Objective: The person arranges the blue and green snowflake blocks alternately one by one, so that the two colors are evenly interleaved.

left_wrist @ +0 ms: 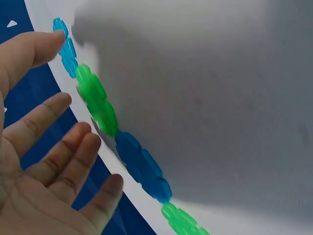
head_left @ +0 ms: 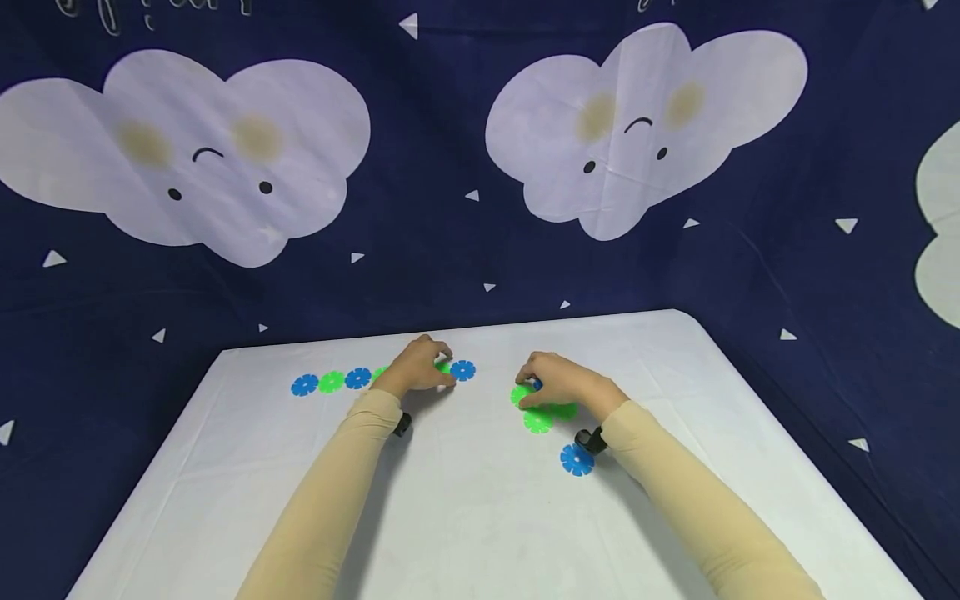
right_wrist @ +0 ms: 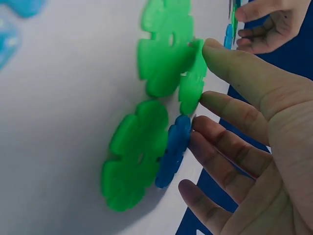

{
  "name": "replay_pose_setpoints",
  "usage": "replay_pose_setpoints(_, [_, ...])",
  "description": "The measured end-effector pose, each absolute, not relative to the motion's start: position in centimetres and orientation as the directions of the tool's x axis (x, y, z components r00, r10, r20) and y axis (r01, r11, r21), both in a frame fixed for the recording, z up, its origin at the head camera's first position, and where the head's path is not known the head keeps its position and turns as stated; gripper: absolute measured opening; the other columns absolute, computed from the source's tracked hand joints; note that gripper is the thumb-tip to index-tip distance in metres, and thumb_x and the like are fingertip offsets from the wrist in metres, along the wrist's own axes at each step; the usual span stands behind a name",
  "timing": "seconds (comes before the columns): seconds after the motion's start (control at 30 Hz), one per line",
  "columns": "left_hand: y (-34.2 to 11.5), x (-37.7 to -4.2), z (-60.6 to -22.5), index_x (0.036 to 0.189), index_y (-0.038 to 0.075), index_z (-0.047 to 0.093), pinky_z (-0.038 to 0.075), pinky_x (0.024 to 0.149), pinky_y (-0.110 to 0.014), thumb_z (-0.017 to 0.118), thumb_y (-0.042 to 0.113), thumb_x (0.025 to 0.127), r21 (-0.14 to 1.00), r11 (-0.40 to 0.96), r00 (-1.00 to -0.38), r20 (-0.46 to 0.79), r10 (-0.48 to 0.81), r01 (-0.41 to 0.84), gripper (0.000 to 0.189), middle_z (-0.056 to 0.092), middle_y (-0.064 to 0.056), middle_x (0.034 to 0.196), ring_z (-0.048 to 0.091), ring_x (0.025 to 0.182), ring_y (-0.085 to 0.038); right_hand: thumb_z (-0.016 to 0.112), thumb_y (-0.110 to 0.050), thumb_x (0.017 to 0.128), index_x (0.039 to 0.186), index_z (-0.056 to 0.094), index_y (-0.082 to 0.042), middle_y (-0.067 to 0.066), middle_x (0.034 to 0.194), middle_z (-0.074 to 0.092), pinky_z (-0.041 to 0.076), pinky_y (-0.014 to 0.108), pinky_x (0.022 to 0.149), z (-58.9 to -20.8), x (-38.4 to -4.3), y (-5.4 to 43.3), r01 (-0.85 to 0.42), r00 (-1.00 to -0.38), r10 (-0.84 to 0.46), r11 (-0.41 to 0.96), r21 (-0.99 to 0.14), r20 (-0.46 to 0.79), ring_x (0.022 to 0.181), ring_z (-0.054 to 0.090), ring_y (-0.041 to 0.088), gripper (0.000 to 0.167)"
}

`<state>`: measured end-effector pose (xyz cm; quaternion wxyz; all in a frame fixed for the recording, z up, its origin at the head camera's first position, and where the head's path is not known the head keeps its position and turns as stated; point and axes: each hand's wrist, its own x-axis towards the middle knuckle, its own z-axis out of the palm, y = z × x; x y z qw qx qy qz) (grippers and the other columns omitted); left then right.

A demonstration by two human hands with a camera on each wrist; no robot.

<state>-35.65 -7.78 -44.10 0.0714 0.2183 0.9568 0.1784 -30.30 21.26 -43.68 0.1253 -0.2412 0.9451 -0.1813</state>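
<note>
A row of alternating blue and green notched plastic discs lies along the table's far left part. My left hand [head_left: 420, 365] is over the row's right end, its fingers spread and the thumb tip at the end blue disc [head_left: 463, 370]. A green disc [left_wrist: 97, 100] and another blue disc [left_wrist: 143, 166] continue the row beside its fingertips. My right hand [head_left: 558, 382] is at a small cluster, thumb and index finger pinching the edges of a green disc [right_wrist: 193, 78]. Around it lie two more green discs, one nearer [right_wrist: 168, 44] and one to the right [right_wrist: 137, 156], and a blue disc [right_wrist: 173, 152].
A separate blue disc [head_left: 577, 460] lies below the cluster, close to the right wrist's black camera [head_left: 591, 441]. The white table [head_left: 465, 517] ends at a dark blue cloth backdrop [head_left: 427, 250] with printed clouds.
</note>
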Motion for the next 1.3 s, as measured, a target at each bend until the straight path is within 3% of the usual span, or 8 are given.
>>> replay_pose_setpoints(0.23, [-6.8,-35.7,-44.0,0.135,0.005,0.072,0.054,0.11,-0.048,0.089,0.03,0.089,0.438,0.799,-0.878,-0.045,0.477,0.412,0.055,0.068,-0.016,0.127,0.064,0.12,-0.032,0.086,-0.032,0.093,0.128,0.077,-0.004,0.01,0.126,0.071,0.056,0.046,0.11,-43.9,-29.4,21.8,-0.412,-0.864,-0.49,0.821,-0.396,-0.116,0.118,0.068,0.026,0.045])
replay_pose_setpoints(0.57, [-6.4,-35.9,-44.9,0.128,0.005,0.077,0.053,0.114,-0.048,0.089,0.027,0.089,0.468,0.792,-0.889,-0.027,0.457,0.393,0.046,0.069,-0.016,0.129,0.065,0.124,-0.032,0.087,-0.037,0.091,0.126,0.078,-0.008,0.008,0.126,0.072,0.056,0.047,0.111,-44.7,-28.9,21.9,-0.39,-0.893,-0.445,0.845,-0.366,-0.075,0.119,0.068,0.027,0.047])
replay_pose_setpoints(0.8, [-6.2,-36.0,-45.1,0.127,0.006,0.078,0.054,0.113,-0.048,0.089,0.025,0.09,0.481,0.789,-0.896,-0.014,0.444,0.383,0.043,0.071,-0.015,0.129,0.066,0.125,-0.033,0.089,-0.037,0.089,0.122,0.08,-0.007,0.008,0.121,0.073,0.059,0.047,0.104,-44.6,-28.7,21.5,-0.372,-0.908,-0.415,0.861,-0.346,-0.056,0.111,0.069,0.025,0.045])
replay_pose_setpoints(1.3, [-5.4,-35.9,-44.7,0.125,0.007,0.08,0.055,0.112,-0.047,0.091,0.021,0.086,0.496,0.818,-0.933,-0.043,0.357,0.29,0.042,0.072,-0.015,0.131,0.067,0.125,-0.031,0.094,-0.035,0.082,0.113,0.08,-0.008,0.004,0.115,0.076,0.06,0.048,0.098,-43.9,-29.3,20.2,-0.229,-0.945,-0.292,0.911,-0.343,-0.145,0.107,0.069,0.023,0.043])
